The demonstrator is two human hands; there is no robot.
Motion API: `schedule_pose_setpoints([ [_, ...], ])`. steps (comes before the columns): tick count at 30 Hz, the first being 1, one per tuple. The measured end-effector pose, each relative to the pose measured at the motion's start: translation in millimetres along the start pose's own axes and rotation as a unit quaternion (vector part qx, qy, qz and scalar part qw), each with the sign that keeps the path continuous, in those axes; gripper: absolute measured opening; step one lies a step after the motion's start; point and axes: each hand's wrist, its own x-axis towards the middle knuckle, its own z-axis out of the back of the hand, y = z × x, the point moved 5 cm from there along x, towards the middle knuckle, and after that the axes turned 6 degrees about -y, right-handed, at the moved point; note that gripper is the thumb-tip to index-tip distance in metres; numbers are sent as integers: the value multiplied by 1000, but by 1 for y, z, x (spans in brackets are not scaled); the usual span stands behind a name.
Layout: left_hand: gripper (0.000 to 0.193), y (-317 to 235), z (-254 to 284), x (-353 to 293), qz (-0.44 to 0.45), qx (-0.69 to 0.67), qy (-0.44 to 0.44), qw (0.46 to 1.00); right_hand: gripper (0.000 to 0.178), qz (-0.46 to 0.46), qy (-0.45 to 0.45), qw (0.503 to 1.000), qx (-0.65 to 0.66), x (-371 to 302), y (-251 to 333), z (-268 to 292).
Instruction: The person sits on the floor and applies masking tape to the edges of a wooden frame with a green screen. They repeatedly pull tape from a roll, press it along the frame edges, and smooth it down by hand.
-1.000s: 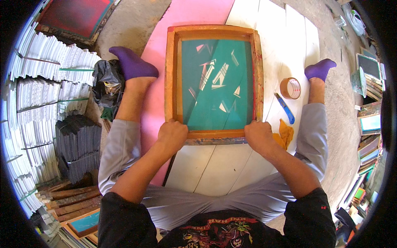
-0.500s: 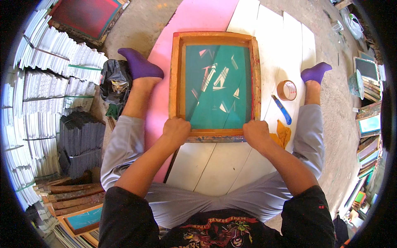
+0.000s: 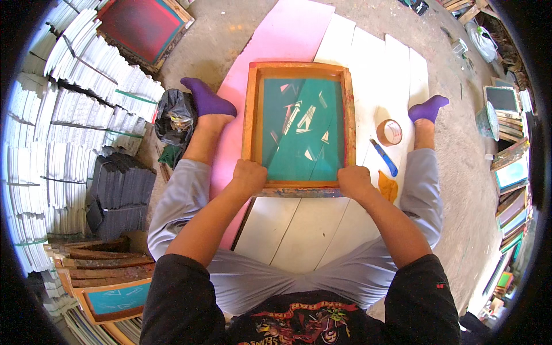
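A wooden screen-printing frame [image 3: 305, 185] with a teal mesh [image 3: 302, 132] stretched in it is in front of me. Pale, see-through shapes are scattered over the mesh. My left hand [image 3: 250, 177] is closed round the frame's near left corner. At the near right corner my right hand [image 3: 353, 181] grips it in the same way. Below the frame lie white boards [image 3: 299, 230] and a pink sheet [image 3: 276, 34]. Right of the frame are a roll of brown tape [image 3: 389, 132], a blue cutter knife [image 3: 384, 158] and a yellow-orange cloth [image 3: 388, 186].
My outstretched legs flank the boards, with purple socks [image 3: 210, 103] on the feet. Tied stacks of white sheets [image 3: 69, 138] and a dark stack [image 3: 122, 195] rise at left, beside a black plastic bag [image 3: 174, 118]. More screen frames [image 3: 512, 172] lean at the far right.
The view has shifted, so the surroundings sit differently in it. The frame looks slightly smaller, its far edge lower in view. Both hands keep their grip on the near corners.
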Motion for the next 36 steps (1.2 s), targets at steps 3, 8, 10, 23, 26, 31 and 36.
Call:
schedule_pose_setpoints([
  [3,16,-3,3,1,-29,10,13,999,21,-11,6,999,42,-2,-17,-6],
  [8,19,4,6,-9,-37,-14,39,998,25,-50,-96,980,167,-16,-55,11],
  [10,19,2,14,-16,-34,-17,39,999,27,-18,-102,978,179,-23,-53,18],
  [23,58,-39,-1,-28,-133,-228,-130,956,52,213,-92,947,223,-12,24,-16],
  [26,53,-41,-14,-26,-120,-224,-111,961,55,181,-24,966,186,-15,31,-19],
  [31,48,-36,-22,-23,-105,-212,-106,966,43,156,-49,972,167,-15,25,-24],
  [36,45,-30,-24,-24,-106,-186,-90,973,36,134,-57,981,127,-12,20,-39],
])
